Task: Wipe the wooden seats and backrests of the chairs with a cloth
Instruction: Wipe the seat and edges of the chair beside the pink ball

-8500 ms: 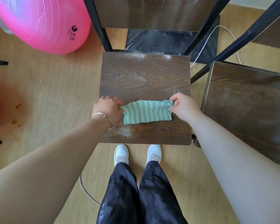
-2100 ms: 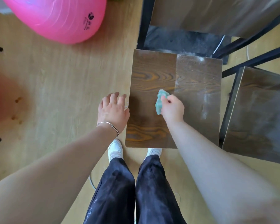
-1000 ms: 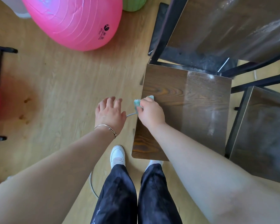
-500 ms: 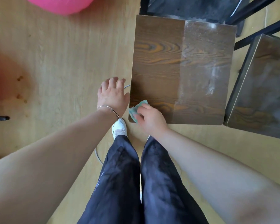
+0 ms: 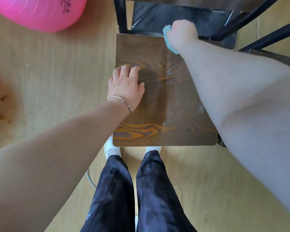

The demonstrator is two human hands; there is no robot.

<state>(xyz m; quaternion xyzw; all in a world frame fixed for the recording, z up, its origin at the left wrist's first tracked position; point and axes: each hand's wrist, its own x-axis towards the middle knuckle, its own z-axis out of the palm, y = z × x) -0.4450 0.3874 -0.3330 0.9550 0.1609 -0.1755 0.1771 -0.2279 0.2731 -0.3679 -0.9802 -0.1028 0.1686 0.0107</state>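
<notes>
A dark wooden chair seat [image 5: 157,104] with orange grain lies below me; its left part looks darker and cleaner, its right part dusty with pale smears. My right hand [image 5: 182,33] is at the seat's far edge, closed around a bunched green cloth [image 5: 168,38] that pokes out on the hand's left side. My left hand [image 5: 126,86], with a thin bracelet on the wrist, rests flat on the seat's left side, fingers spread. The chair's backrest [image 5: 182,1] shows only as a strip at the top edge.
A pink exercise ball [image 5: 40,12] sits on the light wood floor at upper left. A second chair's seat [image 5: 278,57] stands at the right, mostly behind my right arm. Black chair frame bars [image 5: 264,37] run at upper right. My legs and white shoes [image 5: 110,149] stand below the seat.
My right hand has carried the cloth from the seat's near left corner up to its far edge. My left hand has moved from beside the seat onto its left side.
</notes>
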